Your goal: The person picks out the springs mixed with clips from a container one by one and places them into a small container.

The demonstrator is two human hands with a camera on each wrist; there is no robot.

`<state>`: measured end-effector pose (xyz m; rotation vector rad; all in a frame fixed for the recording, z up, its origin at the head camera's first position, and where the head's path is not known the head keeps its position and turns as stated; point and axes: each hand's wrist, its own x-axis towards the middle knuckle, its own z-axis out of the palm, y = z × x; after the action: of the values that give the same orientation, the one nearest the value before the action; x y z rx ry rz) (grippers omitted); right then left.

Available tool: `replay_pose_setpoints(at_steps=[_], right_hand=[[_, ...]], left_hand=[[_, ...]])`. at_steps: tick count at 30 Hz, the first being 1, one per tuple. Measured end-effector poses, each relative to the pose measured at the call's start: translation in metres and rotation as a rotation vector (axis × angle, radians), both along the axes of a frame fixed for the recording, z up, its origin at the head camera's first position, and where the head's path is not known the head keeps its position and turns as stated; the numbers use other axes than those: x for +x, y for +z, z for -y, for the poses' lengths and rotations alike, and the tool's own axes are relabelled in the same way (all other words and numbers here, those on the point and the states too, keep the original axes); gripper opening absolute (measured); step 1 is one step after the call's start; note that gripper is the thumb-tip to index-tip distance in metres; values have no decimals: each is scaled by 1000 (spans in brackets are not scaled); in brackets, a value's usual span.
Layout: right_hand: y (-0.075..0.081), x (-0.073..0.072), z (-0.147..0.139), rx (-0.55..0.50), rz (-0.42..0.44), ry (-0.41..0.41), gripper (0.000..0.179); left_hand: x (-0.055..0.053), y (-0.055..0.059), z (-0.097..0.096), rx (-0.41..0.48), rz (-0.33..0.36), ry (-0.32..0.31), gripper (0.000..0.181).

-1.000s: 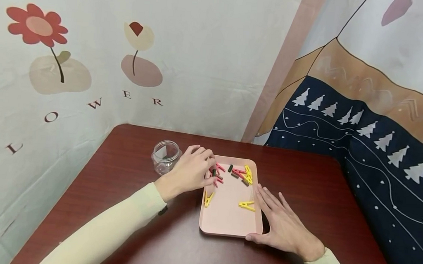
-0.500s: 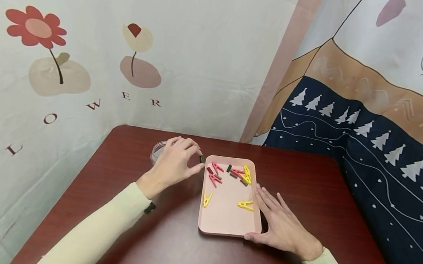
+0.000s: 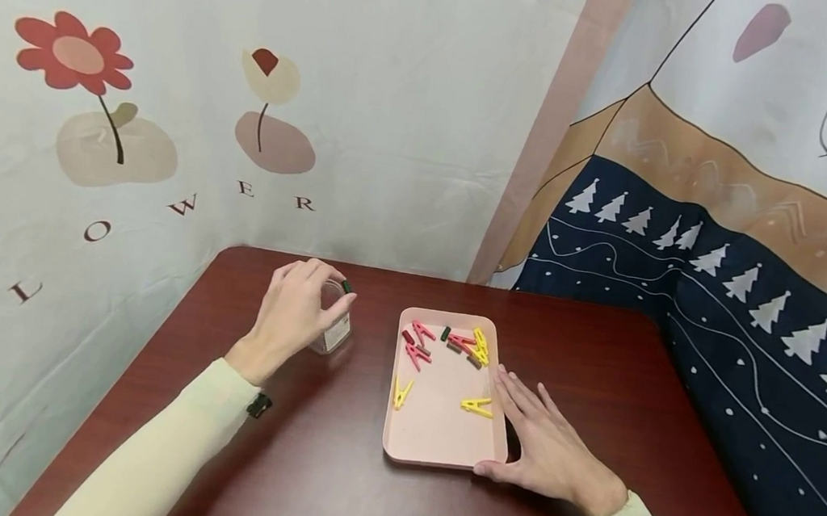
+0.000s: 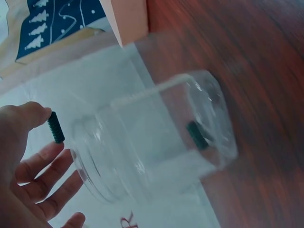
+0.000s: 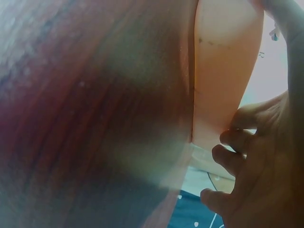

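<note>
Above the mouth of a clear jar [image 4: 142, 142], my left hand [image 3: 291, 307] pinches a small green coil spring [image 4: 56, 127] between thumb and a fingertip. Inside, at the jar's bottom, lies another green spring [image 4: 197, 135]. My right hand [image 3: 552, 443] rests along the right side of a pink tray [image 3: 435, 442], fingers straight against its wall and thumb at the near corner. In the tray are red clips [image 3: 418, 356], yellow clips [image 3: 476, 407], a green spring [image 3: 446, 333], a dark red spring [image 3: 408, 337] and several brown springs [image 3: 474, 362].
Both jar and tray stand on a dark red-brown table [image 3: 310, 460]. A printed cloth [image 3: 395, 127] hangs behind the table, and a navy cloth with tree shapes [image 3: 627, 234] hangs at the right.
My left hand has lifted a green spring out of the tray and moved left with it to the jar's mouth. The right hand keeps its place at the tray.
</note>
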<state>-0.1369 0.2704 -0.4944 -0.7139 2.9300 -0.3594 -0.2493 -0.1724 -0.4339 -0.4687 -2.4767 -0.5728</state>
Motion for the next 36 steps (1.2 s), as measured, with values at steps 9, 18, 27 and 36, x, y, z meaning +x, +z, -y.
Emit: replay_pose_setpoints(at_steps=[9, 18, 27, 36], right_hand=[[-1, 0, -1, -4, 14, -22, 135], [-3, 3, -1, -13, 5, -22, 135], [-3, 2, -2, -22, 4, -27, 134], [-5, 1, -1, -38, -15, -7, 134]], left_hand=[[1, -11, 19, 56, 15, 31, 30], [2, -19, 24, 49, 26, 32, 29], [0, -17, 23, 59, 71, 35, 31], [3, -18, 25, 36, 50, 54, 29]])
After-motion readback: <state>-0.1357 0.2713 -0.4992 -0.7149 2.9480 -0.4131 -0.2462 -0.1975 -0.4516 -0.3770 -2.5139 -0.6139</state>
